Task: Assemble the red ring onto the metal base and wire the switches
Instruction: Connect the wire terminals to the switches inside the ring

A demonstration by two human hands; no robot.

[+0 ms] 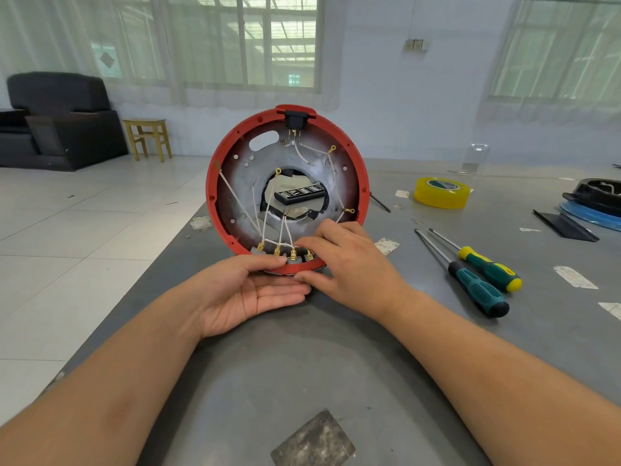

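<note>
Head view: red ring [215, 183] sits around the metal base [242, 183], the assembly stood on edge on the grey desk [336, 364], open face toward the person. Switches [285, 255] lie at the bottom rim, directly ahead of both hands. Left hand [248, 294], palm up with fingers straight, supports the rim from below, thumb on the edge. Right hand [349, 264] is nearer the terminals, fingertips pinching at a white wire [289, 235] connector. Screwdrivers [477, 277] and yellow tape [441, 192] lie to the right; tiled floor, windows beyond.
</note>
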